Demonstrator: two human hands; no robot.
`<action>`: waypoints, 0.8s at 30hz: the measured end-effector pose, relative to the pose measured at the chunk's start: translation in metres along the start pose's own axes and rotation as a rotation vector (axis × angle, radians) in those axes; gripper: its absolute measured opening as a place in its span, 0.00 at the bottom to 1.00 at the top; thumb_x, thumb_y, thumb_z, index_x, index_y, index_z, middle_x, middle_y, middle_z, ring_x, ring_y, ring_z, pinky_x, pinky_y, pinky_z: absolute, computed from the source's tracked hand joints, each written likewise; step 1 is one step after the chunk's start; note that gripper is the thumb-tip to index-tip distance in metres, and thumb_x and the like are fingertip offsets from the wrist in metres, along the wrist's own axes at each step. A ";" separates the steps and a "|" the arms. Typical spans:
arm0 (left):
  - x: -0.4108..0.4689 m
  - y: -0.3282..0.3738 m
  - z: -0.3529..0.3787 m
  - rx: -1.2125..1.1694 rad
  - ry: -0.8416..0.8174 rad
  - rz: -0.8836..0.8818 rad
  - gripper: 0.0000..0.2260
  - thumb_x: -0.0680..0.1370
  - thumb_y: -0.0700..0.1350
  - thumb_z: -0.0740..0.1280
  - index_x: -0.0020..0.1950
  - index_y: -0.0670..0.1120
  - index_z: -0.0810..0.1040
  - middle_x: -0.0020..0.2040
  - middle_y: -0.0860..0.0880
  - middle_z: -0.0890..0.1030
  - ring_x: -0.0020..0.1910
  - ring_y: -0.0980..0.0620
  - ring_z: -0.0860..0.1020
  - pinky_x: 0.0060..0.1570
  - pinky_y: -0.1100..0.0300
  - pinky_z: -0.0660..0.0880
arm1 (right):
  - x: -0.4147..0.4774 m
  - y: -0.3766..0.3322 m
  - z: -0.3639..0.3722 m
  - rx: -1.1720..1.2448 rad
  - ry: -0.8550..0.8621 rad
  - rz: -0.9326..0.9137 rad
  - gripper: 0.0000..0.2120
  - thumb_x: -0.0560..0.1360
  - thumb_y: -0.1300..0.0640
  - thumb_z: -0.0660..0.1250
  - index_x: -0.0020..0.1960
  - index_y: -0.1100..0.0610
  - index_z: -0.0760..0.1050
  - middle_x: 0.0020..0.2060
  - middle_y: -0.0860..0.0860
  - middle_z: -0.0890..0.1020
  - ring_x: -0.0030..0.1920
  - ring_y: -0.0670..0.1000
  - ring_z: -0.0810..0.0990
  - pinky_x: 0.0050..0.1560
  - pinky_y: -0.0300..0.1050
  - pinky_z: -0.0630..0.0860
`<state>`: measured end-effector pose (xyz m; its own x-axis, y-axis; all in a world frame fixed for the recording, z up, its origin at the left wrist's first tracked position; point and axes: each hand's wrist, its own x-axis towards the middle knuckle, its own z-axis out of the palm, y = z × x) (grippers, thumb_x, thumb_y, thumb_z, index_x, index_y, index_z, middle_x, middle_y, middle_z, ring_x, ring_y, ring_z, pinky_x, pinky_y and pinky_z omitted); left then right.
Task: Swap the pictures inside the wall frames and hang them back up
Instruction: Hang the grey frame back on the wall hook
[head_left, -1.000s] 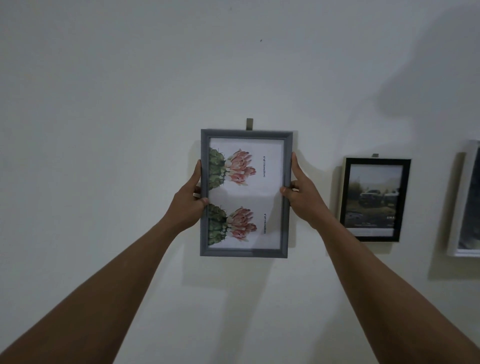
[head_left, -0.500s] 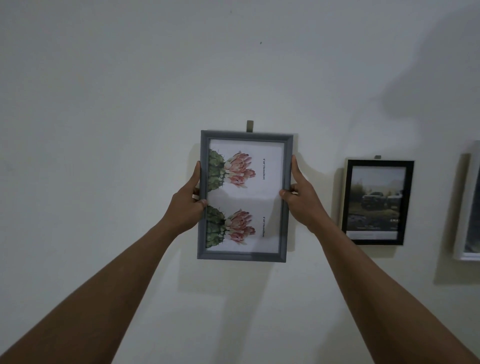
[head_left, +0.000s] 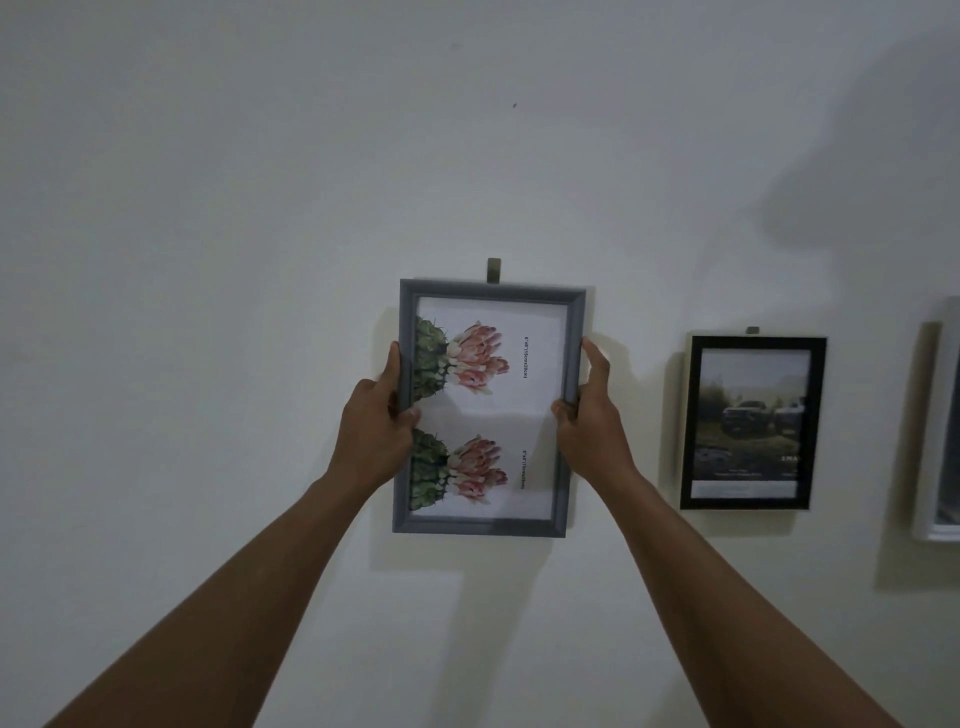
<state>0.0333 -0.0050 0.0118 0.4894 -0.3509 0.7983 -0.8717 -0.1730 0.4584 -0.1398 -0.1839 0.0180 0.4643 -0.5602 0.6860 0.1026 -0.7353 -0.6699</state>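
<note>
A grey picture frame (head_left: 566, 415) with a print of two cactus flowers is held upright against the white wall, slightly tilted. My left hand (head_left: 374, 426) grips its left edge at mid height. My right hand (head_left: 589, 423) grips its right edge, thumb on the front. A small metal wall hook (head_left: 494, 271) shows just above the frame's top edge. A black frame (head_left: 753, 422) with a dark landscape and car picture hangs on its own hook (head_left: 751, 330) to the right.
The edge of a white frame (head_left: 940, 431) hangs at the far right border of the view. The wall (head_left: 208, 260) to the left and above is bare, apart from a small dark mark (head_left: 514, 105) high up.
The grey frame has sunk slightly in the view and tilted a little, its bottom drifting left. Both hands keep the same grip on its sides.
</note>
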 end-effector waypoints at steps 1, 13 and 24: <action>0.001 0.000 0.001 -0.008 0.016 -0.007 0.36 0.79 0.43 0.66 0.79 0.56 0.48 0.48 0.46 0.70 0.45 0.52 0.71 0.49 0.62 0.69 | 0.000 0.001 0.002 0.000 0.011 -0.004 0.39 0.80 0.65 0.62 0.78 0.38 0.44 0.71 0.56 0.72 0.66 0.56 0.75 0.68 0.59 0.72; 0.000 -0.009 0.014 -0.041 0.112 0.004 0.35 0.78 0.43 0.67 0.79 0.57 0.51 0.48 0.46 0.72 0.46 0.51 0.73 0.52 0.61 0.70 | 0.005 0.009 0.004 -0.126 0.106 -0.020 0.38 0.82 0.61 0.62 0.80 0.41 0.43 0.51 0.52 0.69 0.40 0.44 0.71 0.37 0.28 0.68; -0.003 -0.012 0.011 -0.026 0.081 0.048 0.35 0.78 0.43 0.67 0.78 0.55 0.50 0.47 0.46 0.71 0.45 0.52 0.73 0.50 0.63 0.70 | 0.009 0.012 0.005 -0.208 0.119 -0.055 0.38 0.82 0.61 0.61 0.79 0.42 0.41 0.49 0.51 0.67 0.41 0.45 0.70 0.41 0.27 0.67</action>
<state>0.0423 -0.0117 -0.0001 0.4481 -0.2823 0.8482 -0.8940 -0.1333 0.4278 -0.1303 -0.1952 0.0148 0.3544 -0.5495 0.7566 -0.0642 -0.8215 -0.5666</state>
